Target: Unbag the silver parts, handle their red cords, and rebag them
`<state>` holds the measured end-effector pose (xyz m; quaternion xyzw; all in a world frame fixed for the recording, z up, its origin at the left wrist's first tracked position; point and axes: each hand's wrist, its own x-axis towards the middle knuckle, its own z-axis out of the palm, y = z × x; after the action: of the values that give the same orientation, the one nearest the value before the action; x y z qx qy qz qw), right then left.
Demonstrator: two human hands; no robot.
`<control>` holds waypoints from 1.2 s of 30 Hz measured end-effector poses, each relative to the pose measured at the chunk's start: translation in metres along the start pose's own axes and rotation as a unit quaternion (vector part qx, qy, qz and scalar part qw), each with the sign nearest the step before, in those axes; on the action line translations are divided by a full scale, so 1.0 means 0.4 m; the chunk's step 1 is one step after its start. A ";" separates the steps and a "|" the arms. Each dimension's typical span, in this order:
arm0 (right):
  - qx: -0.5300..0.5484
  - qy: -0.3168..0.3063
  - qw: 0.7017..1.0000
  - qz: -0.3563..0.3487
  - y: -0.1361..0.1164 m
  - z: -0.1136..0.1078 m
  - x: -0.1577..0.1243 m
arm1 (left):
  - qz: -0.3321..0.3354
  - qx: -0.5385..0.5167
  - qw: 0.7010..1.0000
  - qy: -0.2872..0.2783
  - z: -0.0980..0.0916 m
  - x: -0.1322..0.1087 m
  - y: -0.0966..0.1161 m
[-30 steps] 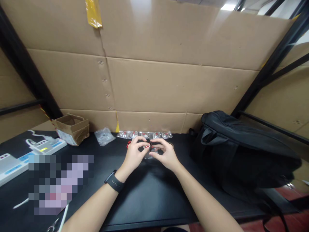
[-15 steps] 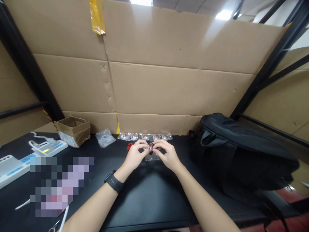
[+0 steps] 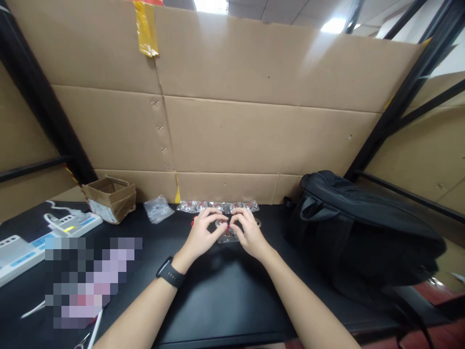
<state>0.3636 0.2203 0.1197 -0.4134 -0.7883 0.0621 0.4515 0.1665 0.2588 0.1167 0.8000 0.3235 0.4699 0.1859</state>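
Note:
My left hand (image 3: 206, 230) and my right hand (image 3: 250, 233) meet over the black table, thumbs and forefingers curled toward each other. A thin red cord (image 3: 227, 229) shows between the fingertips, and both hands seem pinched on it. Within the curl of my left fingers a small greyish ring (image 3: 219, 223) is partly visible. A clear plastic bag (image 3: 228, 239) lies beneath the hands. Just right of my right hand sits another pale ring (image 3: 258, 222). Something red (image 3: 193, 222) peeks out behind my left hand, mostly hidden.
A row of clear packets (image 3: 189, 207) with round pieces runs along the cardboard wall (image 3: 232, 140). Left are a flat plastic bag (image 3: 159, 209), an open cardboard box (image 3: 111, 198) and a power strip (image 3: 83, 222). A black backpack (image 3: 363, 232) fills the right side.
The fingertips have drawn slightly apart. The dark round piece pinched between them is no longer seen there, and red cord shows instead. The pale ring right of my right hand has come into sight.

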 end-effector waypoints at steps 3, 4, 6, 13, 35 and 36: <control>0.004 0.003 1.000 0.003 -0.005 -0.005 0.002 | 0.022 0.066 0.997 -0.037 0.008 -0.005 0.008; 0.005 0.004 1.000 0.003 -0.005 -0.007 0.003 | 0.021 0.076 0.996 -0.045 0.011 -0.006 0.009; 0.005 0.010 1.000 0.000 -0.002 -0.010 0.006 | 0.013 0.077 0.996 -0.050 0.014 -0.006 0.005; -0.034 0.081 0.994 0.072 0.052 -0.047 0.010 | -0.013 0.143 0.989 -0.039 0.020 -0.009 -0.057; -0.139 -0.149 0.960 0.191 0.145 -0.068 -0.026 | 0.027 0.175 0.982 -0.062 0.045 0.002 -0.093; -0.146 -0.151 0.958 0.194 0.145 -0.068 -0.027 | 0.027 0.175 0.982 -0.058 0.040 0.003 -0.087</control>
<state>0.4216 0.2431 0.1011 -0.6058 -0.7521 0.0948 0.2417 0.1689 0.2848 0.0885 0.8546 0.3674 0.3638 0.0485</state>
